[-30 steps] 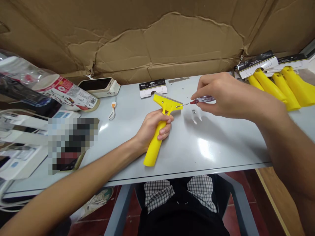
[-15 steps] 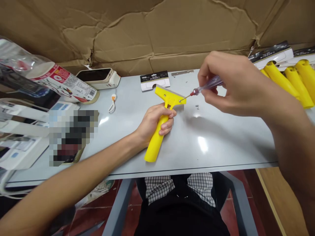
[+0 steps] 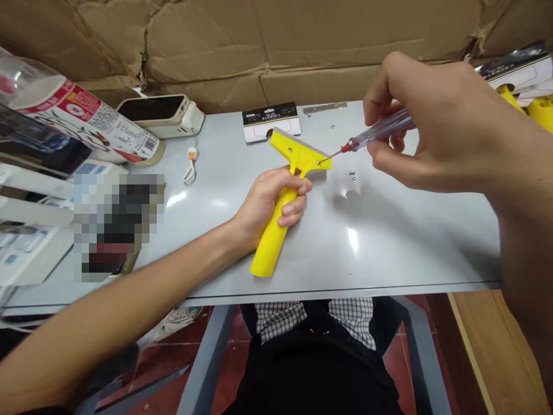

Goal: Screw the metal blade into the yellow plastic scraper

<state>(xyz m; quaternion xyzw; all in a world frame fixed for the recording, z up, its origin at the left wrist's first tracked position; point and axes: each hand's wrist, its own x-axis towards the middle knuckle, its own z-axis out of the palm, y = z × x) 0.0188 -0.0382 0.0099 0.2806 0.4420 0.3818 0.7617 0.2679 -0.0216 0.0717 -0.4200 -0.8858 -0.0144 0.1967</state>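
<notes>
A: Item one, the yellow scraper (image 3: 283, 199)?

B: It is lying on the grey table (image 3: 389, 248), near the middle, handle pointing toward the near edge and head tilting up toward the far side. The left hand (image 3: 270, 202) is gripping the handle just below the head, fingers curling tight around it.

A: Item two, the screwdriver (image 3: 375, 134)?

B: Clear handle, red collar, thin metal shaft. The right hand (image 3: 432, 127) is holding it above the table, thumb and fingers pinching the handle. The tip is touching the right end of the scraper's head.

A: Loose small parts?

B: Two tiny screws (image 3: 352, 174) are sitting on the table just right of the head, apart from it. A thin metal blade (image 3: 325, 107) is lying near the far edge.

A: Packaging?

B: One black-and-white card (image 3: 271, 121) is lying just behind the scraper's head. More yellow scrapers (image 3: 533, 101) with carded heads are lying at the far right.

A: Left side?

B: A phone (image 3: 162, 112) in a pale case is lying screen up, a printed packet (image 3: 86, 124) is lying beside it, and a small white cord (image 3: 189, 164) is resting nearer the scraper.

A: Backdrop?

B: Creased cardboard (image 3: 259, 46) is standing behind the table.
</notes>
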